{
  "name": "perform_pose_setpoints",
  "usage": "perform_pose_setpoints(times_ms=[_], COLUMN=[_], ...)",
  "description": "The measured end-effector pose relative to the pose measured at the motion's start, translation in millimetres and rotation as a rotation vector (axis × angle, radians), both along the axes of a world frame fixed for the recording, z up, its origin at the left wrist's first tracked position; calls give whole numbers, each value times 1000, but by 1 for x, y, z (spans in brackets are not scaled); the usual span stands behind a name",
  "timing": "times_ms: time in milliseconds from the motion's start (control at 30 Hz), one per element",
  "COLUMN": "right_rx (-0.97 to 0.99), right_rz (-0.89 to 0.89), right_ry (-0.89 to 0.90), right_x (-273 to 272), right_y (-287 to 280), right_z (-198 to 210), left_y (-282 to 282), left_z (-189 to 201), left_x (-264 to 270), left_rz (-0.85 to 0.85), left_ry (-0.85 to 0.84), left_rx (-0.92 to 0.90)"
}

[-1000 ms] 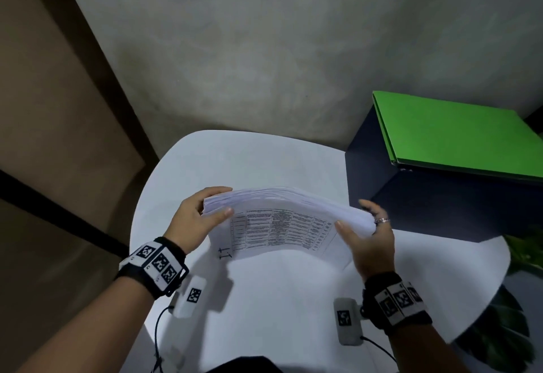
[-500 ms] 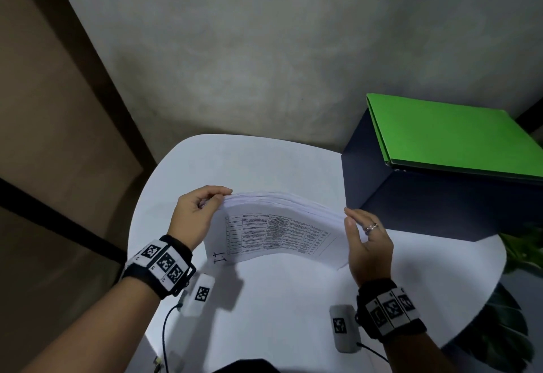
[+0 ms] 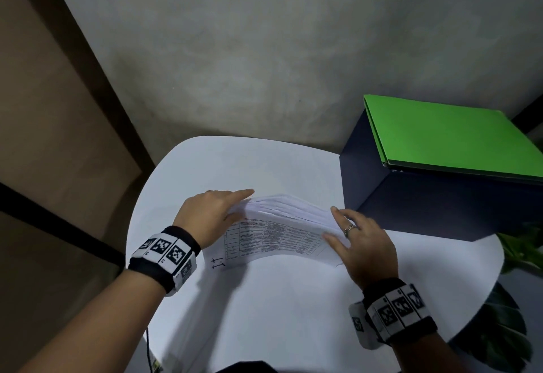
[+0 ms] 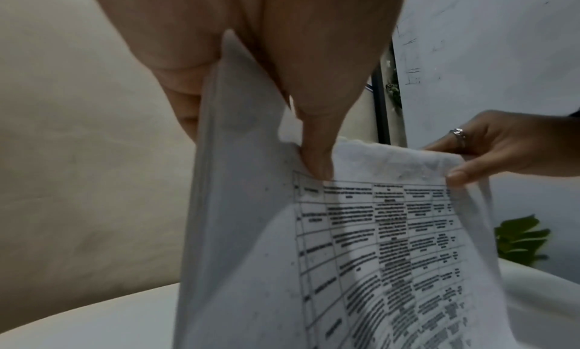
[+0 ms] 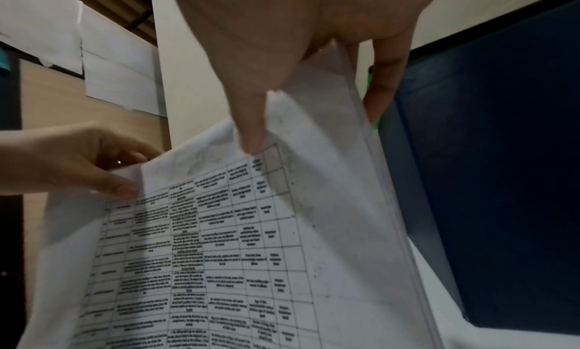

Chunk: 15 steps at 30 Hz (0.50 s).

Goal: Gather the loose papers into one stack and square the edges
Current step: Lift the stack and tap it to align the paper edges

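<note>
Lowered paper stack now bows upward

The left hand fills the top of the view, its thumb pressed on the printed face of the paper stack and fingers behind the left edge. The front sheet bears a ruled table of blurred text. At right, the right hand, wearing a ring, pinches the far corner. Below lies the white tabletop; green leaves show at right.
</note>
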State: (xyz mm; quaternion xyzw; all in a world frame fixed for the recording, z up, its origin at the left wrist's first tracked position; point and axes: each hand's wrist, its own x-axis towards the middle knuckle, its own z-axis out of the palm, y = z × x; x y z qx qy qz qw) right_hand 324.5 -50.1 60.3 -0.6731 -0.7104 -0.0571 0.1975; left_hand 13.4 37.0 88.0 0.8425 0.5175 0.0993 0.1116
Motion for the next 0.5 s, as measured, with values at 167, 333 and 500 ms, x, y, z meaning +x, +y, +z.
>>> perform_pose_setpoints(times_ms=[167,333,500], right_rx=[34,-81,-170], right_rz=[61,60,33], right_ry=[-44,-37,31], right_x=[3,2,5], right_y=[6,4,4], right_z=[14,14,8], left_y=[3,-1,0], left_z=[18,17,18], left_x=[3,-4,-5], left_rz=[-3,-38,-16], left_ry=[68,117,183], left_rx=[20,-60,-68])
